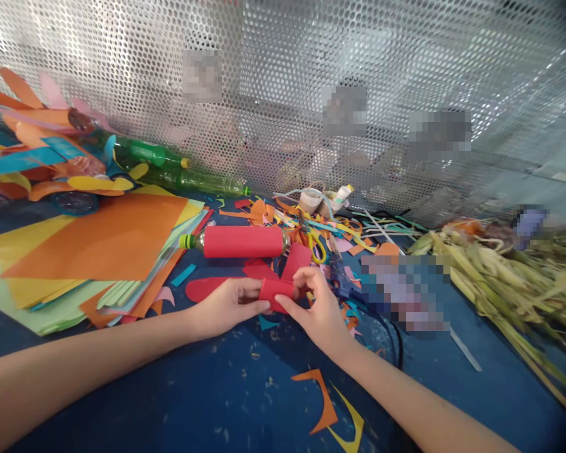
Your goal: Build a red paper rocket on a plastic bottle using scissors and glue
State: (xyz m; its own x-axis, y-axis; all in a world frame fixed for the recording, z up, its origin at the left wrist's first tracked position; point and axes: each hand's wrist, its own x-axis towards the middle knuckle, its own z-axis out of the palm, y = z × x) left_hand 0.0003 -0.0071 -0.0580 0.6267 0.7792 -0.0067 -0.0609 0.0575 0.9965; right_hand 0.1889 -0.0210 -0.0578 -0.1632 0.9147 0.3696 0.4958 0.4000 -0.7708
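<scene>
Between my two hands I hold a small folded or rolled piece of red paper. My left hand pinches its left end, thumb below and fingers behind. My right hand grips the right end between thumb and fingers. Just beyond lies a plastic bottle wrapped in red paper, on its side, its green cap pointing left. A rounded red paper strip lies flat behind my left hand. More red pieces lie between the bottle and my fingers.
Stacked coloured paper lies at left, beside bottles decorated with paper blades and green bottles. Yellow-handled scissors, a dark blue glue gun and paper scraps lie ahead. Dried husks are at right; a perforated metal screen stands behind.
</scene>
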